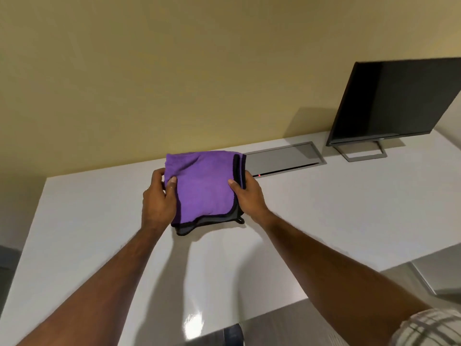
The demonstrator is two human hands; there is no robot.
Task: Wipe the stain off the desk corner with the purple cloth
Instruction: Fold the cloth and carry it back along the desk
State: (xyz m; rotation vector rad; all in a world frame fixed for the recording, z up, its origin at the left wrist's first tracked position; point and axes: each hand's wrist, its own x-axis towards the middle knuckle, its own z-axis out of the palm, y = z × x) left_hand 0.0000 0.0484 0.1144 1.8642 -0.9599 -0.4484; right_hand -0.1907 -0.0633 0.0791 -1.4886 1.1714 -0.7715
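White glossy desk (324, 208): no stain discernible. Black flat monitor (389, 101), grey frame stand: badge unreadable. Grey rectangular cable hatch (282, 156). Folded purple microfibre cloth (204, 188), black-trimmed, grey underside: mid-desk, raised, long axis toward wall. Left hand (158, 201), right hand (249, 196): each pinching cloth side edge.

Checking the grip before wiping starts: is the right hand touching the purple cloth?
Touching. The head view shows the right hand closed on the purple cloth's black-trimmed right edge, thumb pressed on top of the fabric.
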